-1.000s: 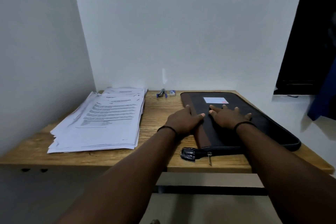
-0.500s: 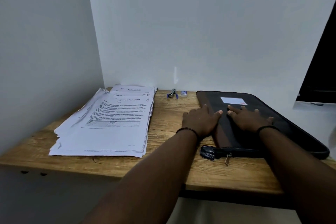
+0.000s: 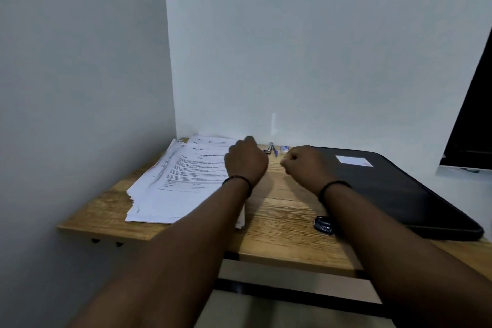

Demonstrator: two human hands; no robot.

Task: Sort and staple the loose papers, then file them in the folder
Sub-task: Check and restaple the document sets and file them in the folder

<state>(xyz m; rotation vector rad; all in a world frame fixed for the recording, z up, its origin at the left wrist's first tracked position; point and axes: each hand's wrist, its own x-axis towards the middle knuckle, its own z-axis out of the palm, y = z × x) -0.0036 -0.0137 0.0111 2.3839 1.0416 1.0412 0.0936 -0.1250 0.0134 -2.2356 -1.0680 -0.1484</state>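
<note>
Two white walls are meeting behind your wooden desk (image 3: 279, 224). Your left hand (image 3: 246, 161) is hovering over the papers (image 3: 183, 181), fingers bent downward, though I cannot tell if they are gripping. Your right hand (image 3: 306, 162) is curling loosely, holding nothing. The stapler (image 3: 271, 148) is lying just beyond your knuckles; the black folder (image 3: 386, 184) is lying right of your right fingers.

Papers (image 3: 186, 181): white w/ black print. Folder (image 3: 386, 194): black, white label (image 3: 352, 160) w/ pink corner. Desk (image 3: 279, 221): light wood grain. Walls (image 3: 292, 48): white. Both wristbands (image 3: 241, 181): black.
</note>
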